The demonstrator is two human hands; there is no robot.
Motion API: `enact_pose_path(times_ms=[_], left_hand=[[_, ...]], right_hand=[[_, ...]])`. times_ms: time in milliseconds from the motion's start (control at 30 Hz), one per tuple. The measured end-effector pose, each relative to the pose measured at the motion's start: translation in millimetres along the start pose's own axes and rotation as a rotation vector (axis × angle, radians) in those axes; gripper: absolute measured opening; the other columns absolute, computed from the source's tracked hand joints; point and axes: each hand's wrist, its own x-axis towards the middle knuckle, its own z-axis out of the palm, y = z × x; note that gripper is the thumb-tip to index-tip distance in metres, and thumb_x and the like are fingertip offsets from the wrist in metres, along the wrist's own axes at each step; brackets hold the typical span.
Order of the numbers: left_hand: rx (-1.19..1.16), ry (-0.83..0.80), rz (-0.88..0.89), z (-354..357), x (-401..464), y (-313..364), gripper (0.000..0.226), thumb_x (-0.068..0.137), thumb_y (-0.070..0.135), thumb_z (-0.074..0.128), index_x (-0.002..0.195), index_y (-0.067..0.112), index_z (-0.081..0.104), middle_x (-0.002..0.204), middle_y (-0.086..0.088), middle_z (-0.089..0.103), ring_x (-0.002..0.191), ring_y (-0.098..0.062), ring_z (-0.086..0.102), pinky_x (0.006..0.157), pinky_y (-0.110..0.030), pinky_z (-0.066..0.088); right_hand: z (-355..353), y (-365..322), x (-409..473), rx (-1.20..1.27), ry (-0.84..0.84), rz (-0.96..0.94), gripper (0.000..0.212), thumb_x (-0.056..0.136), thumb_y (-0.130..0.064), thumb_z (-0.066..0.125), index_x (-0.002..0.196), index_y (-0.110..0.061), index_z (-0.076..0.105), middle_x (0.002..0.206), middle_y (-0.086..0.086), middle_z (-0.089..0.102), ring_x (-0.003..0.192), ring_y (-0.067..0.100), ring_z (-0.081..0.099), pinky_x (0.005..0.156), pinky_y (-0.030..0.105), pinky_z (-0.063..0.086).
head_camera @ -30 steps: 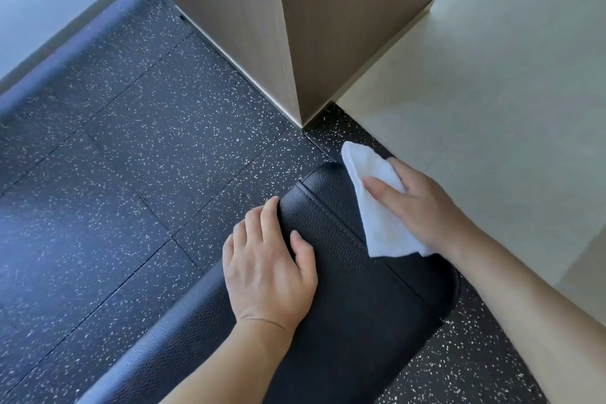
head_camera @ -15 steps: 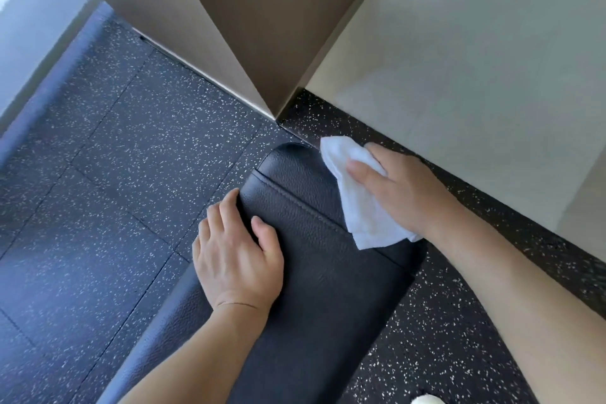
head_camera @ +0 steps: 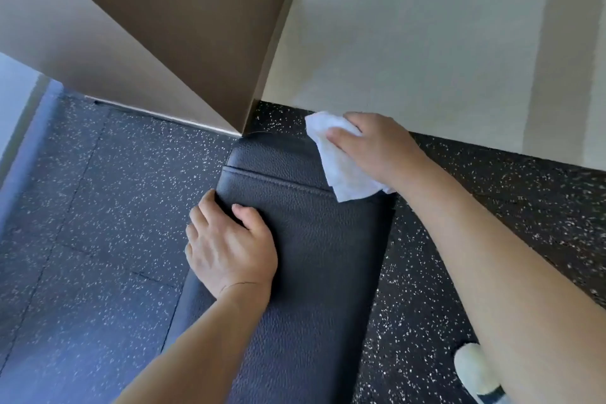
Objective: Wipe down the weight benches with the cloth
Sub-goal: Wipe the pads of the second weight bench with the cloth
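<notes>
We are looking down at a black rubber floor [head_camera: 108, 207] flecked with white, its tile seams running across the left of the frame. A tan wood-toned column [head_camera: 157, 33] is filling the upper left, meeting a pale cream wall [head_camera: 426, 29] in the upper right. A white shoe toe [head_camera: 474, 367] is showing at the lower right edge.

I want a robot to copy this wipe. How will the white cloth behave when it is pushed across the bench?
Probably floppy: the cloth creases and drapes over the far corner of the bench under the right hand. It looks thin and light, so it likely bunches unless pressed flat. The bench's grained padding may drag on it a little.
</notes>
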Motion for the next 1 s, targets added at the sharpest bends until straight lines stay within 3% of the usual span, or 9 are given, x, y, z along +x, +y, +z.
enact_pose_path(times_ms=[67,133,267,333,500,633,833,1000], left_hand=[[-0.012,0.001,0.001,0,0,-2,0.061,0.094,0.042,0.031,0.143,0.011,0.050,0.139,-0.016,0.058,0.124,-0.041,0.052,0.103,-0.052,0.038],[-0.032,0.006,0.003,1,0,-4,0.058,0.096,0.039,0.033,0.143,0.011,0.050,0.139,-0.017,0.057,0.126,-0.041,0.052,0.105,-0.053,0.038],[-0.098,0.018,0.046,-1,-3,-6,0.052,0.100,0.034,0.040,0.148,0.015,0.048,0.144,-0.013,0.053,0.130,-0.037,0.050,0.108,-0.054,0.036],[-0.138,0.010,0.110,-3,-5,-10,0.051,0.100,0.031,0.042,0.149,0.018,0.047,0.149,-0.009,0.049,0.133,-0.035,0.047,0.110,-0.053,0.036],[-0.077,-0.096,0.469,-18,-36,-51,0.059,0.102,0.020,0.043,0.160,0.018,0.040,0.169,-0.007,0.031,0.155,-0.032,0.027,0.127,-0.050,0.020],[0.008,-0.146,0.639,-28,-96,-113,0.064,0.099,0.027,0.040,0.163,0.022,0.037,0.174,0.000,0.025,0.162,-0.026,0.017,0.130,-0.053,0.018],[0.044,-0.092,0.646,-25,-111,-126,0.068,0.092,0.027,0.042,0.159,0.019,0.043,0.170,-0.003,0.033,0.159,-0.029,0.025,0.128,-0.055,0.021],[0.045,-0.059,0.657,-23,-111,-126,0.068,0.090,0.025,0.043,0.158,0.018,0.044,0.169,-0.005,0.034,0.158,-0.030,0.026,0.129,-0.053,0.020]], right_hand=[[5,8,-42,0.001,0.281,-0.022,0.042,0.097,-0.044,0.055,0.068,-0.024,0.032,0.064,-0.004,0.040,0.062,0.021,0.041,0.055,0.035,0.032],[20,11,-85,0.012,0.469,0.009,0.037,0.097,-0.040,0.056,0.073,-0.024,0.033,0.071,-0.006,0.042,0.069,0.023,0.043,0.057,0.036,0.035],[73,-7,-155,0.022,0.648,0.046,0.029,0.096,-0.039,0.055,0.080,-0.023,0.037,0.082,-0.002,0.048,0.077,0.023,0.042,0.059,0.035,0.031],[81,-10,-160,-0.008,0.660,0.041,0.031,0.097,-0.042,0.053,0.081,-0.025,0.033,0.083,-0.003,0.047,0.077,0.022,0.041,0.060,0.034,0.027],[54,-2,-115,0.075,0.681,0.112,0.030,0.100,-0.041,0.054,0.084,-0.021,0.038,0.085,-0.001,0.051,0.079,0.028,0.052,0.064,0.038,0.037],[53,-1,-106,0.241,0.725,0.240,0.032,0.101,-0.041,0.053,0.083,-0.018,0.040,0.084,-0.002,0.050,0.077,0.023,0.047,0.068,0.041,0.041],[127,-2,-223,0.528,0.730,0.409,0.029,0.100,-0.048,0.049,0.082,-0.027,0.039,0.074,-0.009,0.051,0.071,0.019,0.048,0.067,0.041,0.042],[153,-14,-283,0.508,0.650,0.315,0.030,0.099,-0.045,0.050,0.081,-0.025,0.037,0.079,-0.009,0.045,0.072,0.019,0.045,0.066,0.043,0.042]])
